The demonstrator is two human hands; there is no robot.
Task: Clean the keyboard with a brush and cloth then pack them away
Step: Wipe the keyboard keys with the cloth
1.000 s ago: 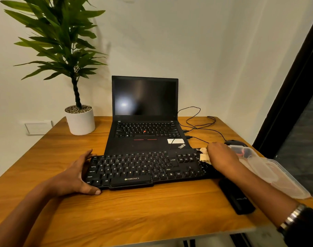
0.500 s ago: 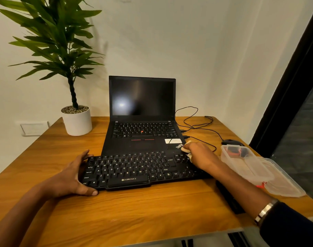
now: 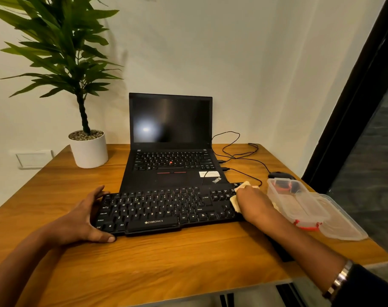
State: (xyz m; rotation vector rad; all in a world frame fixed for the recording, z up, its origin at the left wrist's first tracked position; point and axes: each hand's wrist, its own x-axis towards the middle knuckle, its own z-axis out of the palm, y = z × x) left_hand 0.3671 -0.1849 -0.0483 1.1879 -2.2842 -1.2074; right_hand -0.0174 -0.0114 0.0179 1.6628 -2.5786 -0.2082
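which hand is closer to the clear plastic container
Right. The right hand presses the cloth on the keyboard's right end, just beside the container. The left hand holds the keyboard's far left end.

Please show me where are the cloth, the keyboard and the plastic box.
cloth (image 3: pixel 233 200): head view, pale edge showing left of the right hand.
keyboard (image 3: pixel 157 209): head view, middle letter keys.
plastic box (image 3: pixel 299 201): head view, clear side wall.
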